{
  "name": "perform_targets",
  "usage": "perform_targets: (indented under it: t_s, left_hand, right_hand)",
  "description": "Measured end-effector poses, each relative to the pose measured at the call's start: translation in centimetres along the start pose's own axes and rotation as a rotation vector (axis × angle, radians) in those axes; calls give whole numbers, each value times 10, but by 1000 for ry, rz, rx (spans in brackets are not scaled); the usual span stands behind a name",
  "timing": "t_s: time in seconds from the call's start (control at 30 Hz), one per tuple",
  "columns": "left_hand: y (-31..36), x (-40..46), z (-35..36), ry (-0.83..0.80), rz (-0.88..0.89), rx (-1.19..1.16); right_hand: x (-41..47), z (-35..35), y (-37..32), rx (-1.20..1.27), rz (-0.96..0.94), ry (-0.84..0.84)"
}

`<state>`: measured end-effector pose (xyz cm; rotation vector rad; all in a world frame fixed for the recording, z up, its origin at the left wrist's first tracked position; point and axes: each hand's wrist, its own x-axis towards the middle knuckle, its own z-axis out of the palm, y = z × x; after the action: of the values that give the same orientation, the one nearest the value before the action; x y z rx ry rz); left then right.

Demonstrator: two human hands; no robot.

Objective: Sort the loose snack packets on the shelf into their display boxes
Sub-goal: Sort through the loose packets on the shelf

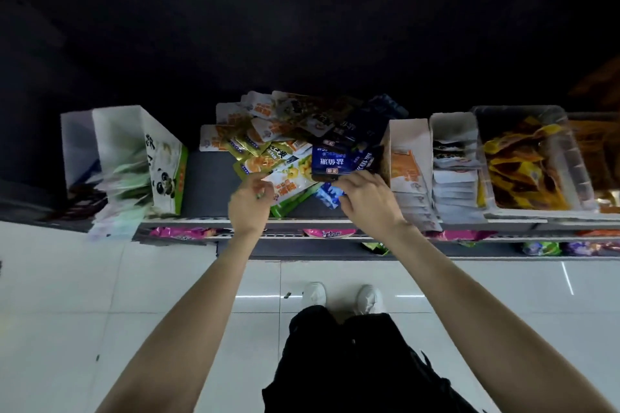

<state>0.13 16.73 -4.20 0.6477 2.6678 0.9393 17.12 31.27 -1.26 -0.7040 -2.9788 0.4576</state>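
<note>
Clearly mid-sort in the head view: the right hand (364,198) grips dark blue packets (339,161) above the loose pile (288,131) on the shelf (208,178); the left hand (250,199) pinches a white-and-green packet (292,183). Next, I judge, each goes to its matching display box (407,161).
</note>
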Motion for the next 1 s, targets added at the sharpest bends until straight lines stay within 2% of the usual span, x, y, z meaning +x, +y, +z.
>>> perform_targets:
  t_s: [0.17,0.3,0.43,0.57,0.63,0.77,0.83,0.93,1.0]
  left_hand:
    - [-16,38,12,-319,198,383]
    - [-15,52,23,-406,282,505]
    - [-5,50,2,-362,289,311]
    - [19,41,-51,-400,245,-58]
    - [39,34,-76,-391,262,-188]
    - [87,19,-110,-504,397,-292]
    - [107,15,-114,-550,425,-364]
    - [127,16,-103,-649,378,-462]
    - [141,21,-86,-735,400,-368]
  right_hand:
    - [29,32,-12,-150,91,-254]
    - [32,44,-13,-131,183,-306]
    - [28,41,-19,-49,213,-240]
    - [22,15,-39,337,217,122]
    - [19,-5,-55,515,185,234]
    - [9,-39,-79,831,180,192]
    - [0,-48,-80,870,211,233]
    - [-15,-60,-69,985,333,304]
    - [-24,-69,-53,1088,443,316]
